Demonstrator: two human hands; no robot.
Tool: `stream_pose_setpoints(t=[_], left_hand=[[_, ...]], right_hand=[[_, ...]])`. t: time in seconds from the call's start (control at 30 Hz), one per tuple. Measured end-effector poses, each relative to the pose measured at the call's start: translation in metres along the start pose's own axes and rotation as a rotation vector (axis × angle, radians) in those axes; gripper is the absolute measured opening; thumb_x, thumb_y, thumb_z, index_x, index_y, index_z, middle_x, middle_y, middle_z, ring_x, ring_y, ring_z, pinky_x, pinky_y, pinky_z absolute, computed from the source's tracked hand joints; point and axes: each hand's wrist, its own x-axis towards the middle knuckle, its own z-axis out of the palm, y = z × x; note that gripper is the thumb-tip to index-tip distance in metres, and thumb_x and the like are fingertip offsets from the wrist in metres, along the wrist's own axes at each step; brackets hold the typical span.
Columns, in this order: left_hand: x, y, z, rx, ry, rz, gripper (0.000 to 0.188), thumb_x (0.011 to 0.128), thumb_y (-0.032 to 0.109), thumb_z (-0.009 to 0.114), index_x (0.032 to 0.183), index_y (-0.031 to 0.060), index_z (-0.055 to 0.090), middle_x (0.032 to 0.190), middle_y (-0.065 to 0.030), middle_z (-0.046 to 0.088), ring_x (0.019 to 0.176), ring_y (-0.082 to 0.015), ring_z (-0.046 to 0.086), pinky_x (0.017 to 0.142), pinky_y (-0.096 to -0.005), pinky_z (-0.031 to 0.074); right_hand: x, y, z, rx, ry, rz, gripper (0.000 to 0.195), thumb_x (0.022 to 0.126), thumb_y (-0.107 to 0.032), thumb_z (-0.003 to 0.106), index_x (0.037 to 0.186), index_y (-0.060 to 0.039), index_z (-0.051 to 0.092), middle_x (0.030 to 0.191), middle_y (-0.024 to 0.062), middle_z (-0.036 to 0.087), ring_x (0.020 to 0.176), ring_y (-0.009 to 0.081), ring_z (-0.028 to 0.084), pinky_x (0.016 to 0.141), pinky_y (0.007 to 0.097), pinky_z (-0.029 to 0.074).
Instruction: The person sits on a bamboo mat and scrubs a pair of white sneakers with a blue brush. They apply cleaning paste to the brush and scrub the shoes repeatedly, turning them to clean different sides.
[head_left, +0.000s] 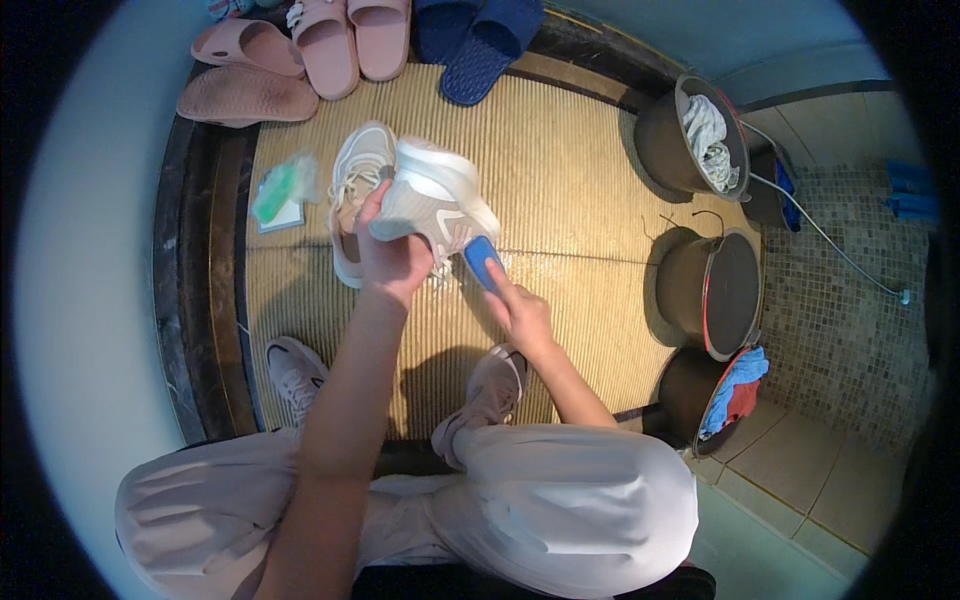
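A beige and white sneaker (442, 195) is held up by my left hand (397, 259), tilted with its thick white sole towards the top right. My right hand (521, 311) grips a blue-backed brush (482, 262), its index finger laid along the back; the brush is at the sneaker's side, near the lower right end. Bristles are hidden from view. Behind my left hand, a matching sneaker (364, 161) with loose pale laces stands upright on the ribbed mat (570, 165). Left of it lies a green object in clear plastic (276, 191), on a small white and grey piece.
Pink slippers (326, 56) and navy slides (491, 49) line the far edge. Along the right stand a dark bucket with patterned cloth (667, 142), a dark bucket (686, 289) and another holding blue and red cloths (731, 397). A hose (825, 244) crosses the mosaic tiles.
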Motion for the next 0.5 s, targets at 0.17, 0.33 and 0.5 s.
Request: stream_pose_setpoints(t=[0.17,0.33,0.5], left_hand=[[-0.014,-0.005,-0.007,-0.061,-0.336,0.008,0.054,0.091,0.042,0.052,0.129,0.0047,0.049,0.138,-0.0089,0.046,0.131,-0.0215,0.036,0.109,-0.0392,0.029],[0.005,-0.007,0.011,1.314,0.114,0.162,0.031,0.082,0.011,0.065,0.107,-0.0072,0.060,0.095,-0.0104,0.066,0.084,-0.0174,0.062,0.074,-0.0307,0.049],[0.007,0.007,-0.001,1.282,0.164,-0.069,0.035,0.084,0.010,0.065,0.114,-0.0061,0.056,0.104,-0.0109,0.064,0.093,-0.0183,0.062,0.078,-0.0305,0.050]], right_hand=[[0.007,-0.005,-0.006,0.038,0.013,-0.003,0.053,0.088,-0.028,0.062,0.139,-0.0246,0.044,0.061,0.0127,0.054,0.050,0.0297,0.057,0.049,0.0408,0.047],[0.005,0.001,-0.002,0.072,0.005,0.057,0.053,0.089,-0.028,0.061,0.139,-0.0232,0.043,0.066,0.0150,0.059,0.054,0.0315,0.059,0.051,0.0403,0.048],[0.010,-0.014,-0.004,0.257,-0.004,0.269,0.052,0.092,-0.024,0.059,0.141,-0.0201,0.041,0.077,0.0192,0.064,0.060,0.0338,0.063,0.054,0.0390,0.049]])
